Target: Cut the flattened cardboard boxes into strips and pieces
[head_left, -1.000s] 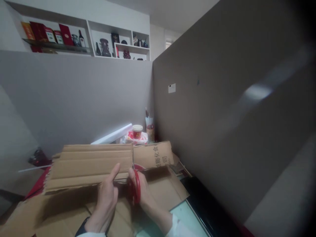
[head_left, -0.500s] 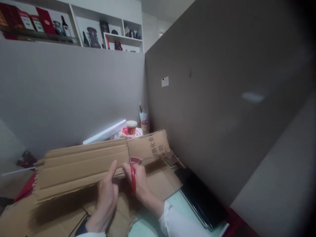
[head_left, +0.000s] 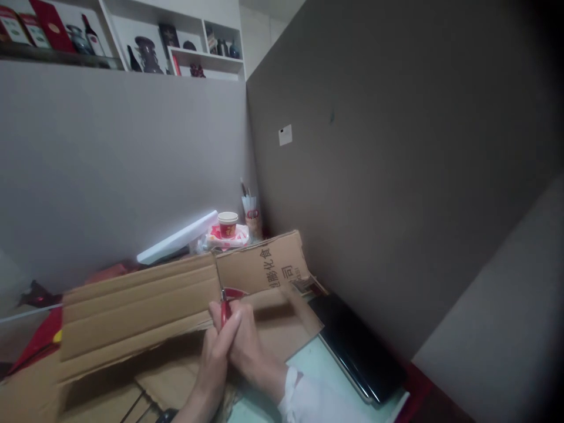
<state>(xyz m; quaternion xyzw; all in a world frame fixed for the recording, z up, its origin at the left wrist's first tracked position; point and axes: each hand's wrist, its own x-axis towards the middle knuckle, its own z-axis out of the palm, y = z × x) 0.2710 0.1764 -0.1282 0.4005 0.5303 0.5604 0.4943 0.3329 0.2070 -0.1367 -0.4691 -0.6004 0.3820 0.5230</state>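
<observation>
My right hand (head_left: 249, 341) is closed around the red-handled scissors (head_left: 224, 302). Their blades point away from me, at the edge between a creased brown cardboard flap (head_left: 141, 317) and a printed cardboard panel (head_left: 282, 258). Pressed against the right hand, my left hand (head_left: 215, 358) is closed over the lower part of the handles, its thumb lying across them. Its other fingers are partly hidden. The flap slants upward to the left, above more cardboard (head_left: 176, 376) spread below my hands.
A glossy black flat device (head_left: 356, 346) lies on the pale green surface (head_left: 308, 358) at right. Behind the cardboard are paper cups (head_left: 228, 225), a pen holder (head_left: 252, 223) and a long white object (head_left: 176, 238). Grey partitions (head_left: 374, 176) stand behind and to the right.
My left hand has moved right, from beside the cardboard flap onto the scissors handles and the right hand. The scissors appear turned, their handles lower. The camera view has shifted slightly.
</observation>
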